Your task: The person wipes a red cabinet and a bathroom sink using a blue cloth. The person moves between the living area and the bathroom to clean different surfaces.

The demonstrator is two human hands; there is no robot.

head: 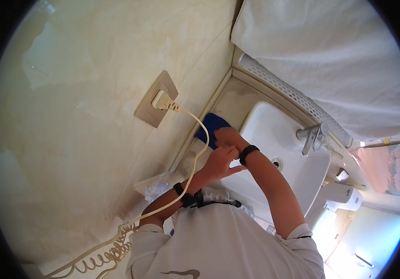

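Observation:
A dark blue cloth (214,122) lies on the counter in the corner between the wall and the white washbasin (261,122). My right hand (227,136) is on this cloth and grips its near part, with the fingertips partly hidden. Close below it, my left hand (221,161) holds nothing; its thumb stands apart from the bent fingers. The left fingers are next to the right wrist, and I cannot tell whether they touch it. A black band (248,154) circles my right wrist, and a black watch (189,198) sits on the left one.
A cream power cord (201,150) runs from the wall socket (156,101) across my left forearm. The chrome faucet (313,136) rises at the basin's right side. White fabric (325,59) hangs over a perforated ledge (290,94). A toilet (339,195) stands at the right.

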